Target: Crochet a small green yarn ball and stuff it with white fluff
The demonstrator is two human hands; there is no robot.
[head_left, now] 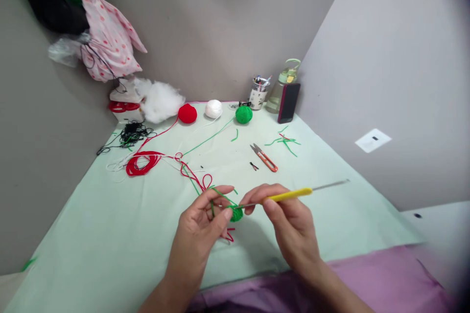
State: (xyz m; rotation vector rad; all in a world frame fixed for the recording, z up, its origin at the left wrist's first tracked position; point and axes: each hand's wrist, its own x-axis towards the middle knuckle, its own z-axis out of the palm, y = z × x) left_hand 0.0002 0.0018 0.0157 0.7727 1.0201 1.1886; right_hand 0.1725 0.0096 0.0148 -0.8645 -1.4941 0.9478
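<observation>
A small green crochet piece point(237, 213) is pinched between the thumb and fingers of my left hand point(205, 220). Green yarn loops over that hand's raised index finger. In my right hand point(288, 220) is a crochet hook point(292, 195) with a yellow handle, held like a pen. Its left metal end meets the green piece, while a second metal end sticks out to the right. Whether yarn is caught on the working tip is too small to tell. Red yarn point(230, 235) hangs below my left fingers. From the green yarn ball point(244, 115) at the back, a strand runs toward my left hand.
Orange thread snips point(265, 157) lie beyond my right hand, near green yarn scraps point(286, 141). Red yarn point(141, 164) lies coiled at left, by tangled black yarn point(132, 133). Along the back stand red point(187, 114) and white balls point(213, 109), a pen cup point(259, 93), a bottle point(281, 89) and a phone point(289, 103).
</observation>
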